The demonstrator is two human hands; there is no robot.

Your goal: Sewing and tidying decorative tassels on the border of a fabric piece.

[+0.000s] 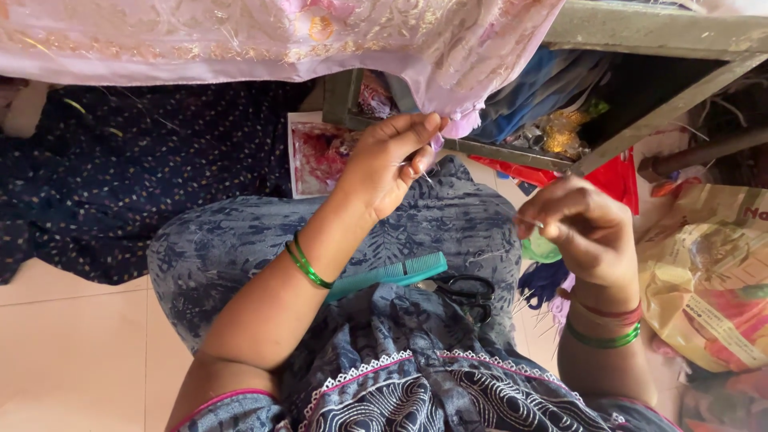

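Your left hand (390,164) sits in the upper middle of the frame, its fingertips pinched on the hanging edge of the pink embroidered fabric (240,36) that stretches across the top, and what looks like a thin needle (416,170) glints just below the thumb; it is too small to be sure of. Your right hand (578,228), right of centre, is curled tight with thumb and forefinger nipped together on a fine thread (528,222), which shows only as a faint pale line near the fingertips. The fabric looks light, thin and soft, with a slight sheen that suggests it will slip between your fingers, so a hold close to the hem, where the folded edge gives more body, seems the surest place; the gold embroidery is likely to snag. The thread is nearly weightless and limp, best gripped near its end with the very tips. Across your lap, in the lower middle, lie a teal comb (392,274) and black-handled scissors (468,292), just beside each other on the blue patterned cloth (240,248) of your clothing. To the upper right a metal frame (656,36) holds bundled materials, and a crinkled yellow plastic bag (708,276) lies at the right edge.
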